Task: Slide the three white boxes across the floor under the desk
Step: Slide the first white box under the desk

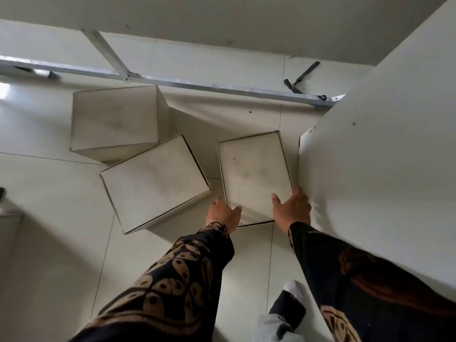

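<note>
Three boxes: on tile floor (61, 193), all closed, contents hidden
Right box (255, 176): just beside desk panel (370, 149)
Middle box (154, 183): tilted, touching far box (114, 118)
Rail (222, 88): beyond boxes
Left hand (223, 213): on right box's near-left corner
Right hand (292, 208): spread, on its near-right corner

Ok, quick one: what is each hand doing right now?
Left hand: open, fingers spread on the near left corner of the right-hand white box, not gripping.
Right hand: open, laid on the same box's near right corner.
</note>
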